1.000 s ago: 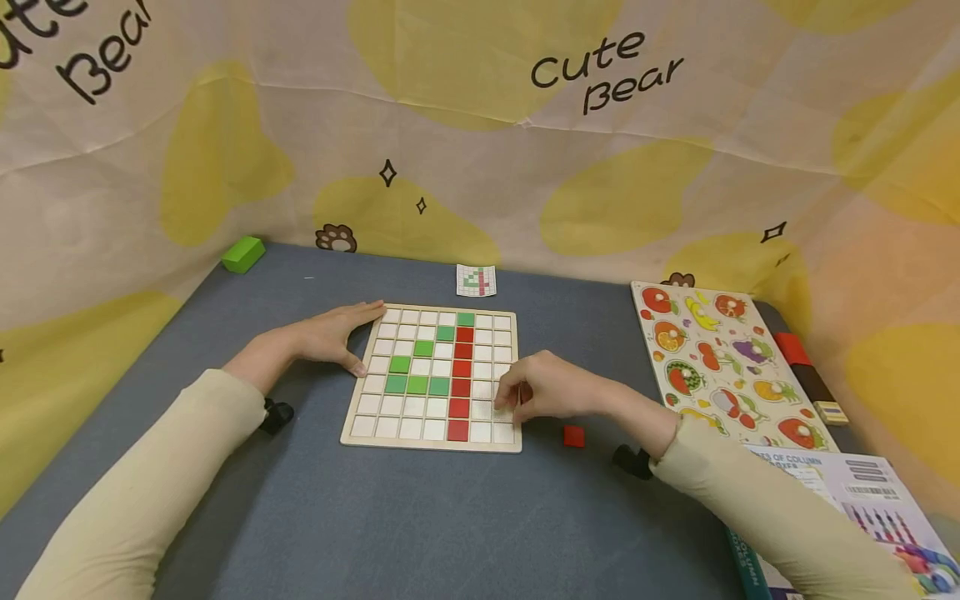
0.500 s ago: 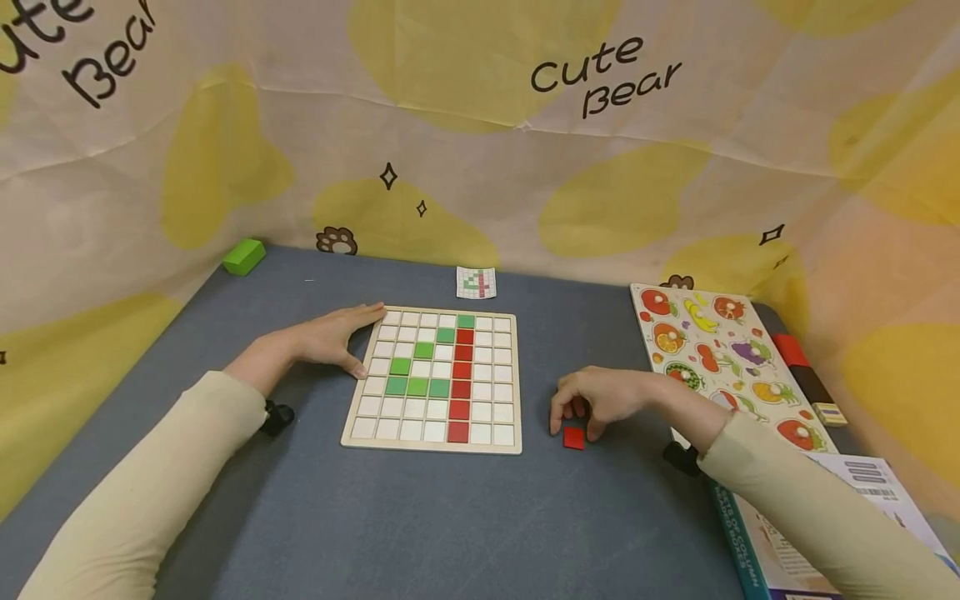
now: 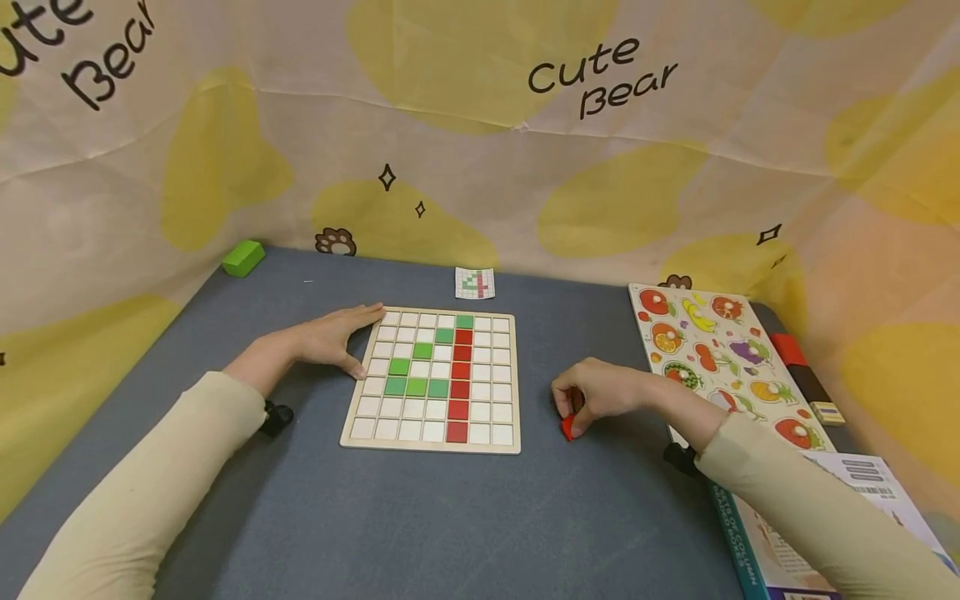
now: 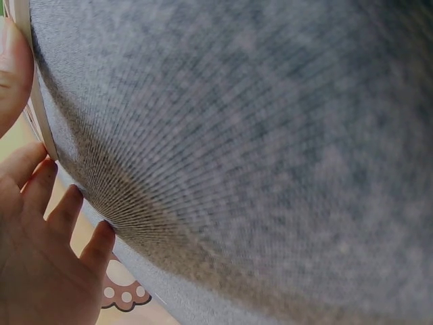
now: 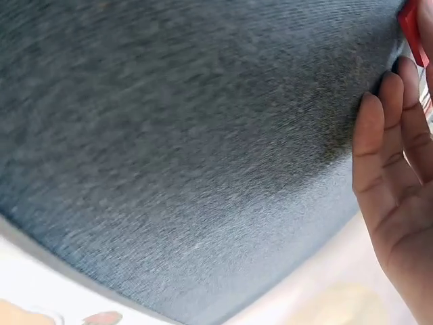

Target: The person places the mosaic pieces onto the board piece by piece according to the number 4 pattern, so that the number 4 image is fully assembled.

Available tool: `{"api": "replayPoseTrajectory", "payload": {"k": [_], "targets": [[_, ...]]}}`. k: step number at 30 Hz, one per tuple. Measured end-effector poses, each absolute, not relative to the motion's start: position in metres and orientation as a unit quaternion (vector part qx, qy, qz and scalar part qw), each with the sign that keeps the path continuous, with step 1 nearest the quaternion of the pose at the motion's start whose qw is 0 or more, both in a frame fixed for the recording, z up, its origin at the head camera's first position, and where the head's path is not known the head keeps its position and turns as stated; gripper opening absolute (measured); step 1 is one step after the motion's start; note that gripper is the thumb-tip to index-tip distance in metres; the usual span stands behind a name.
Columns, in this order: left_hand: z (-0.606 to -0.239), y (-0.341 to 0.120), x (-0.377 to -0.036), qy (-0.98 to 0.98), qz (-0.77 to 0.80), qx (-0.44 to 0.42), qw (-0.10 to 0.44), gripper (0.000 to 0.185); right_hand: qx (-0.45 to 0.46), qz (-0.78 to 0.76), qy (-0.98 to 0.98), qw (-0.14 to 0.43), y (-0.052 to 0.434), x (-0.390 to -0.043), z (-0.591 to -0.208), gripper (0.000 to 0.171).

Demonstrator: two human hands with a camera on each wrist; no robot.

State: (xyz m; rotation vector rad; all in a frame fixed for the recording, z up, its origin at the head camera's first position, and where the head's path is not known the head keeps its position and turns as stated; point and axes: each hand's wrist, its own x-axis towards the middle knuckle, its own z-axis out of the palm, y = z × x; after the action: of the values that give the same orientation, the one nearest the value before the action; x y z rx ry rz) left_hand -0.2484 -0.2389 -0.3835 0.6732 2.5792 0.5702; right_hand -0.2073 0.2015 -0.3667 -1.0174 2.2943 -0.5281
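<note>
Red square tile (image 3: 567,427) is getting pinched by the right hand (image 3: 600,392) on the grey felt tabletop (image 3: 420,517), off to the right of the wooden grid board (image 3: 432,382) and well apart from it. Fingers are curling down around the tile, which is tipping up on edge, mostly hidden under the fingertips; the right wrist view is catching just a sliver of red (image 5: 411,30) by the fingers. Left hand (image 3: 330,337) is lying flat with straight fingers, pressing against the board's left edge, thumb touching the frame, gripping nothing.

Board itself is showing white squares with a red column running down and a green diagonal-and-row shape beside it. A small pattern card (image 3: 476,282) is sitting just behind the board. A fruit peg puzzle (image 3: 712,358) is lying off to the right, a printed box (image 3: 825,517) near the right sleeve, a green block (image 3: 243,257) in the far left corner. A "Cute Bear" cloth with yellow blobs (image 3: 480,125) is hanging all around the table.
</note>
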Motion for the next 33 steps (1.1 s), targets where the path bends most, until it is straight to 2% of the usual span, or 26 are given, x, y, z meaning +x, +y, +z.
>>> {"api": "replayPoseTrajectory", "payload": {"k": [5,13,21,33], "targets": [[-0.384,-0.239,-0.249,0.925,0.206,0.244,0.208,0.114,-0.358,-0.247,0.872,0.222,0.192,-0.212,-0.365,0.015],[-0.384,-0.24,-0.251,0.923,0.206,0.249,0.208,0.114,-0.306,-0.291,0.898,0.125,0.146,-0.217,-0.365,0.011],[-0.385,-0.239,-0.251,0.923,0.206,0.249,0.207,0.115,-0.308,-0.309,0.89,0.131,0.113,-0.219,-0.369,0.004],[-0.384,-0.239,-0.25,0.923,0.207,0.249,0.208,0.115,-0.321,-0.282,0.895,0.129,0.102,-0.215,-0.378,0.004]]}}
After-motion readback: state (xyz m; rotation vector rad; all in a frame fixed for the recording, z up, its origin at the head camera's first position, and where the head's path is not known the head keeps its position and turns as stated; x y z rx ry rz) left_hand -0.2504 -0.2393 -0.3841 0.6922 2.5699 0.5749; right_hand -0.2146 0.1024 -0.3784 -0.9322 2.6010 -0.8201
